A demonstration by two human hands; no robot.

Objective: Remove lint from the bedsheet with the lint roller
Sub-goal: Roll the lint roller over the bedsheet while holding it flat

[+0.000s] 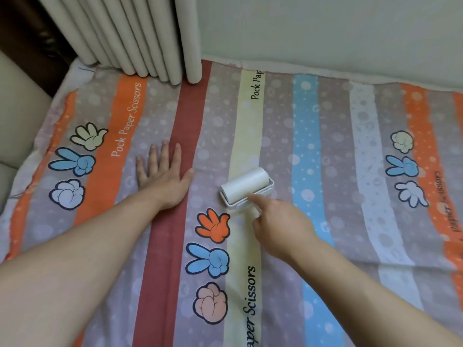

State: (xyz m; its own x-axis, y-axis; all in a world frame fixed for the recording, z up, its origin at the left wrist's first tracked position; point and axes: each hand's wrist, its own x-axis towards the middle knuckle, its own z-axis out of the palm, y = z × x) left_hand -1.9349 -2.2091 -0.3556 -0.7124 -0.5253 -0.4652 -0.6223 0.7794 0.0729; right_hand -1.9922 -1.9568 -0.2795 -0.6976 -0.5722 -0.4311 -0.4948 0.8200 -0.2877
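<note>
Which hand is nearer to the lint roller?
Right. The right hand grips the lint roller by its handle; the left hand lies flat on the bedsheet to its left.

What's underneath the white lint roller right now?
The white lint roller rests on the striped cartoon-print bedsheet, mostly over its pale yellow stripe. The fabric directly beneath it is hidden.

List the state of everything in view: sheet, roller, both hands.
bedsheet: spread flat on the bed, with light wrinkles at the left edge.
lint roller: roll down on the sheet's pale yellow stripe, handle held.
left hand: open, palm down flat on the sheet, left of the roller and apart from it.
right hand: grips the roller's handle, index finger stretched onto its frame.
</note>
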